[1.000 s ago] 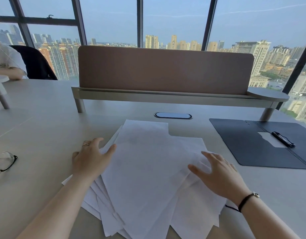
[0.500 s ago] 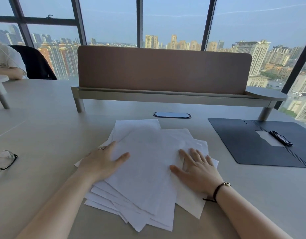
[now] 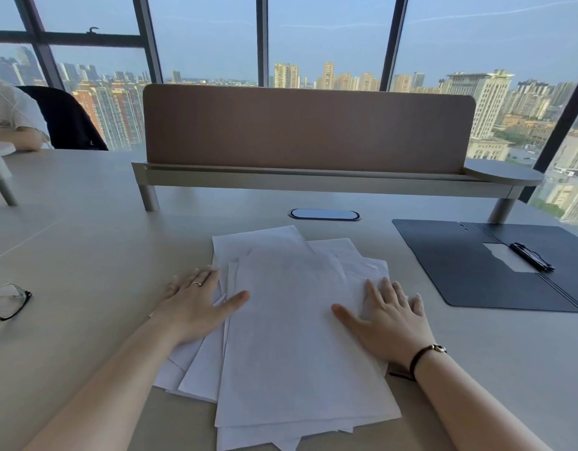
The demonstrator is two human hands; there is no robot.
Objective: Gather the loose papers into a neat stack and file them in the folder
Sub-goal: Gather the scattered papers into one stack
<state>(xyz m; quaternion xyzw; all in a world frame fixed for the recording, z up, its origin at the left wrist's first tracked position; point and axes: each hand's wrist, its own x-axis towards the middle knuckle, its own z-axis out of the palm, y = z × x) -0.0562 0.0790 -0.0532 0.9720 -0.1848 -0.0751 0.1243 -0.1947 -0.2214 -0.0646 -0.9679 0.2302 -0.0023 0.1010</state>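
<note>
The loose papers [image 3: 297,333] lie in a fanned pile on the table [image 3: 85,242], near centre, with corners protruding at the near left and far right. The open folder [image 3: 483,271] lies flat to the far right, apart from the pile, with a black clip [image 3: 530,257] at its spine.

The left hand [image 3: 196,307] rests flat on the left edge of the pile, fingers spread wide, gripping nothing. The right hand [image 3: 390,320] rests flat on the right side, fingers likewise spread, holding nothing.

Handling: the sheets are judged light, thin and limp, and likely to slide over one another and over the smooth table. A single sheet may crease if pinched. Recommended hold: both long edges of the pile, palms pressing inward, then a tap on one short edge to square it.

Limits of view: the sheet count cannot be determined. The pile's near edge reaches the frame's bottom margin. The folder's right portion is cut off. The glasses [image 3: 4,302] at the left margin are partly out of frame.
</note>
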